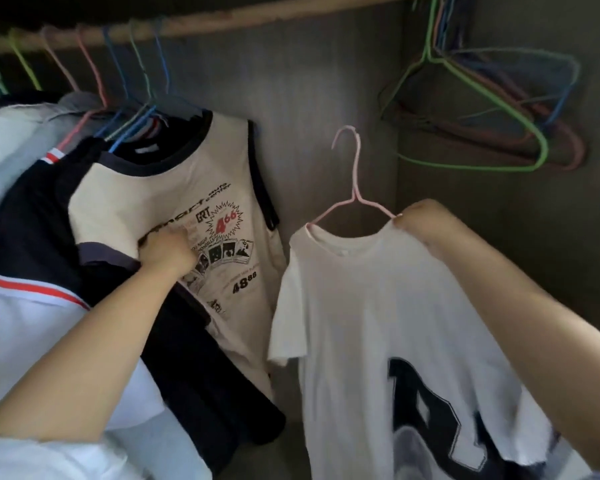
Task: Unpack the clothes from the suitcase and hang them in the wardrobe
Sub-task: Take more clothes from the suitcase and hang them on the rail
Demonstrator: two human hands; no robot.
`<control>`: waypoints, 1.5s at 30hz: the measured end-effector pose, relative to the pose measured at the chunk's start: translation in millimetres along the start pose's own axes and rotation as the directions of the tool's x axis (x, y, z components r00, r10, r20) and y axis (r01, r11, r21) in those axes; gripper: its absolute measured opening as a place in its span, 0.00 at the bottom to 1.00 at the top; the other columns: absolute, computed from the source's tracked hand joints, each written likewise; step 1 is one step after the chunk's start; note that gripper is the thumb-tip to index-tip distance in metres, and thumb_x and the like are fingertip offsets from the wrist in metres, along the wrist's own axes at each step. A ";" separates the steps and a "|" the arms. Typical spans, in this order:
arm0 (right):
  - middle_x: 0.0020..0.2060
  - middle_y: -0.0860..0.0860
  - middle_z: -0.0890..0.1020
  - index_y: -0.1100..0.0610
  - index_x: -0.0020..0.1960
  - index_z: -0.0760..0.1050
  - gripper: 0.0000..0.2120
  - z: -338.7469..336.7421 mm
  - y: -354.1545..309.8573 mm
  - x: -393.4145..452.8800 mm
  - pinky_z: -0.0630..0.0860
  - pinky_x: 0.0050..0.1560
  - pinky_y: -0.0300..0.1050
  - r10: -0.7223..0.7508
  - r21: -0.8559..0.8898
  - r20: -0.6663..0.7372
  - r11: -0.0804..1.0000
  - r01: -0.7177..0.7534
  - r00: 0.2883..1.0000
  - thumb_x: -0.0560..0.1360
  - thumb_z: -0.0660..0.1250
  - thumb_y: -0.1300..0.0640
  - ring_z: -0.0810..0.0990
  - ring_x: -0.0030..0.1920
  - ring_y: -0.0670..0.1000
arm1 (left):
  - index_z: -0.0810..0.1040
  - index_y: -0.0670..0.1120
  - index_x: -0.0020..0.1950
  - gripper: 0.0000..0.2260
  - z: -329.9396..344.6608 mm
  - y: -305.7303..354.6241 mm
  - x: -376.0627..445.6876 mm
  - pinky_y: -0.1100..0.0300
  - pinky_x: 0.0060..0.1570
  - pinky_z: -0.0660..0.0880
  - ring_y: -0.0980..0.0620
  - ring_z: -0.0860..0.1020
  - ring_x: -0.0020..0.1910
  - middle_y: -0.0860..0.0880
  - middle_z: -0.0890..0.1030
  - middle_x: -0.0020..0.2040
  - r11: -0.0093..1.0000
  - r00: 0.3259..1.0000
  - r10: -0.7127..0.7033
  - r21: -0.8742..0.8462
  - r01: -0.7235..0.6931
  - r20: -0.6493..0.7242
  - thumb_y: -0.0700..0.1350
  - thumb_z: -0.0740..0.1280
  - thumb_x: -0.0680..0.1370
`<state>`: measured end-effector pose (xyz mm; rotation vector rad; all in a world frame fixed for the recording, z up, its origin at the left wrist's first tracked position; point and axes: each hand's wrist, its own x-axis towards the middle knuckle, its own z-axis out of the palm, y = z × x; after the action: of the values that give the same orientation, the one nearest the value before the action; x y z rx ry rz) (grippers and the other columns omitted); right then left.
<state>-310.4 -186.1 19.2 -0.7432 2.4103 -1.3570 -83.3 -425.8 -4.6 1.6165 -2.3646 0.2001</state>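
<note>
1. the wardrobe (326, 98) stands open before me, with grey inner walls and a pale wooden rail (257, 20) running across the top.
2. on the left part of the rail hangs a packed row of clothes on thin coloured wire hangers (132, 64) in green, pink and blue.
3. the nearest of that row is a cream t-shirt (174, 188) with a dark collar and a printed graphic in black and red; beside it, further left, are a dark navy garment (32, 220) and a white garment with a red stripe (32, 306).
4. the left hand (167, 252) has its fingers curled into the front of the cream t-shirt, gripping the cloth at the print.
5. the right hand (420, 220) pinches the shoulder of a white t-shirt (361, 306) together with the arm of the pink hanger (355, 188) it sits on.
6. the white t-shirt, with a large navy letter on its front, is held up in the open gap to the right of the hung row; the hanger's hook is below the rail and apart from it.
7. in the top right corner of the wardrobe hangs a bunch of empty hangers (492, 109), tilted against the side wall, the front one green.
</note>
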 end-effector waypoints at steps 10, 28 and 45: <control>0.43 0.55 0.72 0.69 0.57 0.71 0.12 53.7 -89.9 -7.9 0.64 0.34 0.36 -0.362 0.375 -0.279 0.811 0.448 0.889 0.78 0.54 0.65 0.71 0.44 0.51 | 0.69 0.37 0.64 0.20 -71.7 18.0 5.8 0.39 0.69 0.51 0.39 0.55 0.73 0.35 0.61 0.72 0.922 0.754 0.368 0.320 -0.219 -0.544 0.37 0.64 0.73; 0.41 0.56 0.73 0.68 0.63 0.69 0.16 118.2 -231.6 8.1 0.64 0.35 0.40 -0.490 0.302 0.008 0.832 0.465 0.872 0.79 0.55 0.61 0.71 0.43 0.54 | 0.70 0.39 0.61 0.13 -130.2 -19.2 21.1 0.55 0.40 0.65 0.39 0.73 0.53 0.41 0.65 0.61 0.983 0.947 0.171 0.112 -0.146 -0.271 0.38 0.57 0.78; 0.65 0.63 0.68 0.66 0.68 0.62 0.24 153.8 -221.8 -23.6 0.68 0.64 0.49 -0.530 -0.010 0.039 0.848 0.531 0.847 0.74 0.61 0.61 0.68 0.65 0.62 | 0.69 0.46 0.68 0.17 -123.1 -60.6 -11.2 0.55 0.61 0.66 0.47 0.69 0.64 0.46 0.68 0.67 0.927 0.911 0.260 -0.182 -0.328 -0.319 0.49 0.54 0.81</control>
<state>-152.1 -377.1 128.0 -1.5137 2.2785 -1.4816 -5.5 -405.7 107.3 1.0385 -2.2900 0.1958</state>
